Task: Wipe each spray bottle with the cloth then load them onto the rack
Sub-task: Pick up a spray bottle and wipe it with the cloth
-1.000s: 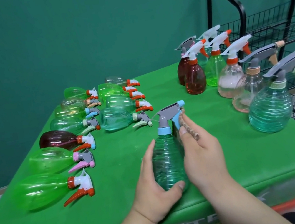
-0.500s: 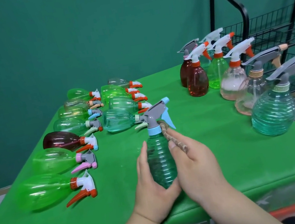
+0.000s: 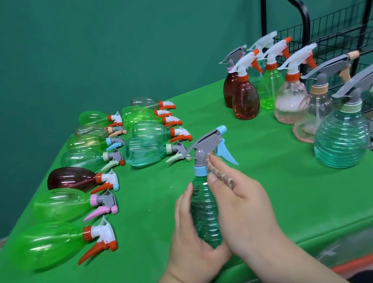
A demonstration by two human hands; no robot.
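A ribbed teal spray bottle (image 3: 205, 214) with a grey head and light-blue trigger stands upright over the near edge of the green table (image 3: 276, 200). My left hand (image 3: 191, 236) grips its lower body from the left. My right hand (image 3: 243, 208) holds a brown cloth (image 3: 219, 174) and presses it against the bottle's neck and right side. Several spray bottles (image 3: 72, 205) lie on their sides at the left. Several more bottles (image 3: 296, 98) stand upright at the right. The black wire rack (image 3: 336, 37) stands beyond the table's right side.
A dark green wall rises behind the table. The rack's wire shelves at the right look bare in the part that shows. A big ribbed teal bottle (image 3: 342, 140) stands nearest the table's right edge. An orange strip shows below the table's front.
The bottle shifted left, then its spray head turned back toward the right. My right hand with the cloth has slid along the neck area; my left hand keeps its grip low on the body.
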